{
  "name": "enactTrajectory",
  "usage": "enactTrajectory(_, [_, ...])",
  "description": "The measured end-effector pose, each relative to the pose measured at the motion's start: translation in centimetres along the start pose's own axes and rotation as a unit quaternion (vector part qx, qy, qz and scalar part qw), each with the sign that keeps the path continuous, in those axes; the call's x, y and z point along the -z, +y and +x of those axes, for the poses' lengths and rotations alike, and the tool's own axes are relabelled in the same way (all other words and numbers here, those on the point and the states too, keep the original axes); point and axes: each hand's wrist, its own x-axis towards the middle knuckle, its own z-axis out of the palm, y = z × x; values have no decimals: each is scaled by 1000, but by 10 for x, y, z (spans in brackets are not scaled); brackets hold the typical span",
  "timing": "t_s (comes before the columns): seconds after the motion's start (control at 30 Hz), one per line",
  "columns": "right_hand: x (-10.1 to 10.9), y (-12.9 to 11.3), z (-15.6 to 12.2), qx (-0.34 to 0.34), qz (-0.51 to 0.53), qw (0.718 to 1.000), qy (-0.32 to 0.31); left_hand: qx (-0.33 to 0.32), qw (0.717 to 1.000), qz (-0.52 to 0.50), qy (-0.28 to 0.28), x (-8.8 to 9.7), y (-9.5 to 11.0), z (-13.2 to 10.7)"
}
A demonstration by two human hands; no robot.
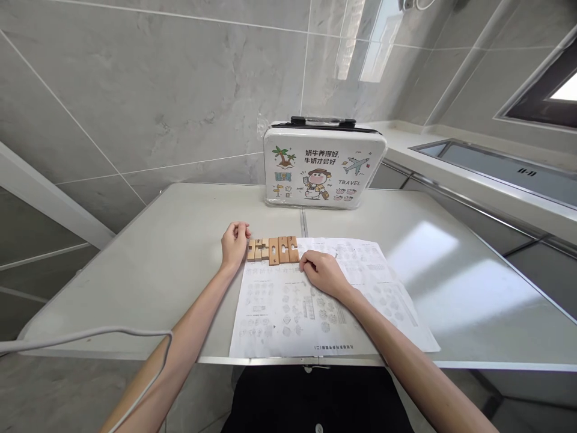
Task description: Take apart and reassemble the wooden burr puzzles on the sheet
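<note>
A row of notched wooden puzzle pieces (273, 250) lies side by side on the far left part of a printed sheet (270, 300). Some carry dark numerals and slots; the left ones are shorter and paler. My left hand (235, 245) rests curled in a loose fist at the row's left end, its knuckles close beside the first piece. At the right end, my right hand (322, 270) lies on the paper with fingers folded in, near the last piece. Nothing shows in either hand. Whether the fingers touch the wood I cannot tell.
Behind the paper stands a white cartoon-printed case (324, 171) with a black handle, wrapped in clear plastic. The pale folding table (180, 240) has a centre seam. A white cable (112, 331) crosses my left forearm. A counter with a dark glass panel (500, 168) runs along the right.
</note>
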Motion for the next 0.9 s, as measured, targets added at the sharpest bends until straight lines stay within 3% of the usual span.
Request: enactTrajectory(0.9, [0, -1, -1, -1, -5, 1000, -4, -5, 999, 38, -20, -1, 2, -3])
